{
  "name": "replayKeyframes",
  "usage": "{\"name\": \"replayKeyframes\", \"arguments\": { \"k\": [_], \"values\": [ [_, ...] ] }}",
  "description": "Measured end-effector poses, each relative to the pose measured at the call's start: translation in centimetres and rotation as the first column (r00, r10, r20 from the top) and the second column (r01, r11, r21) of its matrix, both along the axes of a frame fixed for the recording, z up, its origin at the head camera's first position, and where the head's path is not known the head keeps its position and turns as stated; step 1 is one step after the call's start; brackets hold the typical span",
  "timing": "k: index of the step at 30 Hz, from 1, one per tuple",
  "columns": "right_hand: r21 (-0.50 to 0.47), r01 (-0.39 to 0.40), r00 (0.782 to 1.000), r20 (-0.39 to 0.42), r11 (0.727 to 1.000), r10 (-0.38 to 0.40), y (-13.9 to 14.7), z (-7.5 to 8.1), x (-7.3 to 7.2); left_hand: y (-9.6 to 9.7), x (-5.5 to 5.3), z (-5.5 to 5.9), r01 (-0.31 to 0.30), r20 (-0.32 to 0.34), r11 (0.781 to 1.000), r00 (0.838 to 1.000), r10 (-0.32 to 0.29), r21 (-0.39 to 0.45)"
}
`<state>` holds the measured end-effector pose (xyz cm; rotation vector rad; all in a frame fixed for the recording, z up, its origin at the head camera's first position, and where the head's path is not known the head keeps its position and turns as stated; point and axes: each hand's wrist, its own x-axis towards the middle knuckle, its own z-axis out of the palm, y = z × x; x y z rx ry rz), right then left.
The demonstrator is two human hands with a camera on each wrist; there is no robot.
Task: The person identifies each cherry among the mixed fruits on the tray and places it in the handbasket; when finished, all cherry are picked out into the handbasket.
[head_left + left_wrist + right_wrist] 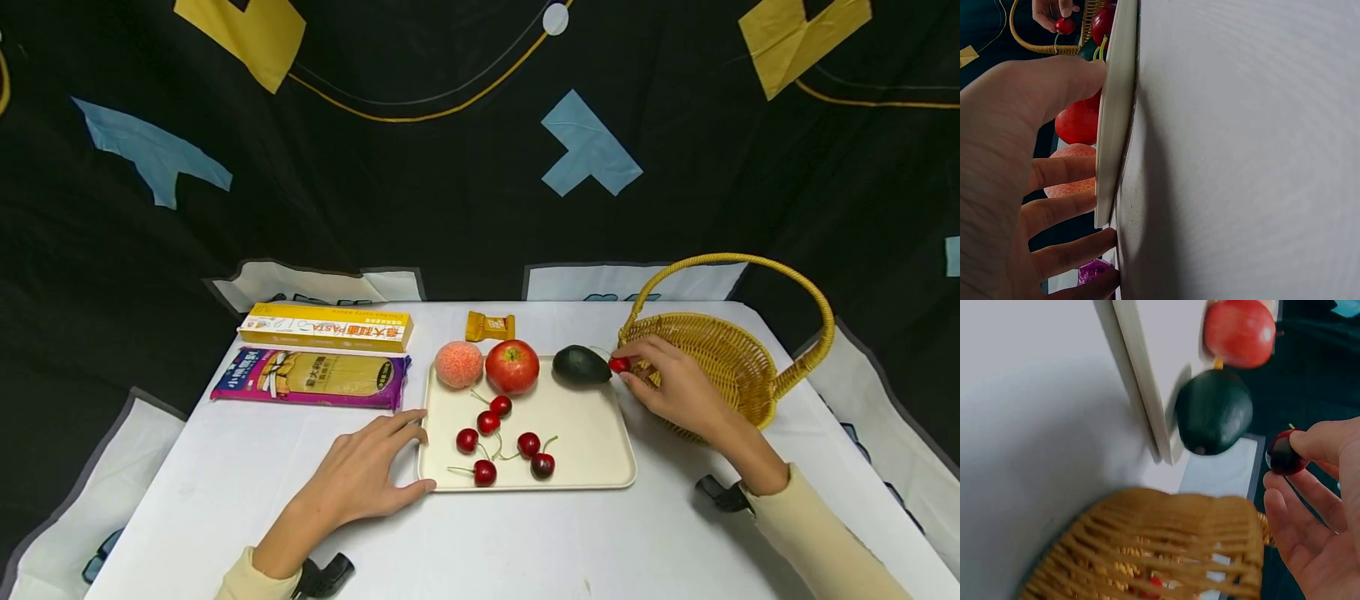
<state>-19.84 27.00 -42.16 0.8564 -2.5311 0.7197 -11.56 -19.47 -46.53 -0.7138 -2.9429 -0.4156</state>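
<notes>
- A black cloth [420,192] with yellow and blue patches hangs behind a white-covered bench [555,533].
- The right hand [678,383] pinches a cherry [619,365] between thumb and fingers; the cherry is roundish, without a clear long axis, its thin stem pointing left of the fingertips.
- The basket [720,354] stands just beside and beyond that hand, its opening to the right of the held cherry; the right hand is far nearer to it than the left.
- The left hand [363,471] lies with fingers spread, thumb and fingertips touching the left side of the tray [585,425].
- Between the hands, the tray bears loose cherries [484,472], a peach [459,365], an apple [512,367] and an avocado [581,367], the last nearest the right hand.
- Beyond the left hand lie a pasta box [326,327] and a purple packet [300,379].
</notes>
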Motion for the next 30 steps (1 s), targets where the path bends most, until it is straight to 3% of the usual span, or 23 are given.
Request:
{"name": "replayKeyframes", "arguments": {
  "k": [8, 20, 30],
  "values": [
    [-0.036, 0.089, 0.993, 0.078, 0.995, -0.086, 1.7, 0.5, -0.6, -0.2, -0.1, 0.0, -0.004, -0.011, 1.0, 1.0, 0.004, 0.0],
    [-0.006, 0.171, 0.977, 0.127, 0.985, -0.168, 5.2, -1.8, -1.8, -0.1, 0.0, 0.0, 0.001, -0.014, 1.0, 1.0, -0.001, 0.004],
    [0.039, 0.206, 0.948, 0.24, 0.978, -0.209, 6.7, -1.9, -2.2, 0.0, 0.0, -0.2, 0.001, -0.016, 1.0, 1.0, -0.001, 0.006]
  ]
}}
